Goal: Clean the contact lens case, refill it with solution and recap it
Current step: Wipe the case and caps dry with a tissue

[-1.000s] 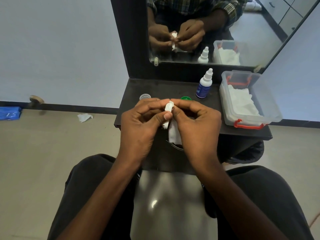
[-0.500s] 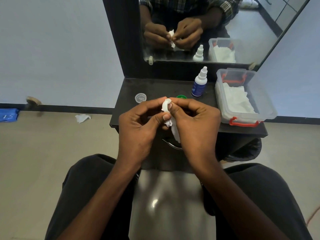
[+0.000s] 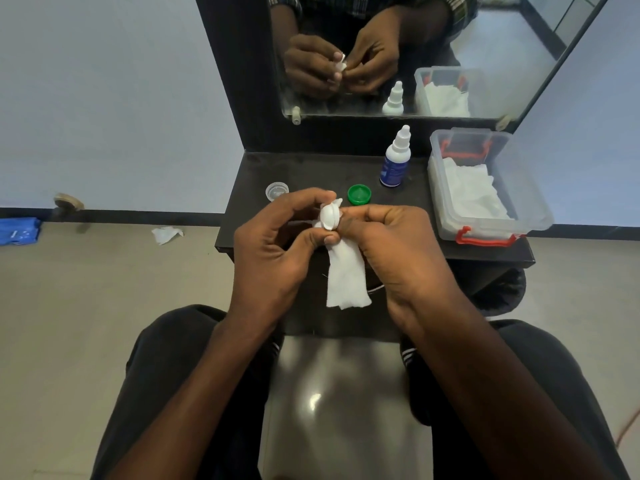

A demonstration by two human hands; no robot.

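Both hands (image 3: pixel 332 237) pinch the white case (image 3: pixel 328 217) — tissue (image 3: pixel 346 278) (hanging) pressed in.

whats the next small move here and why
Probably keep twisting the tissue in the case well. The left hand holds the case, the right hand pinches the tissue, and both caps lie off near the shut bottle.
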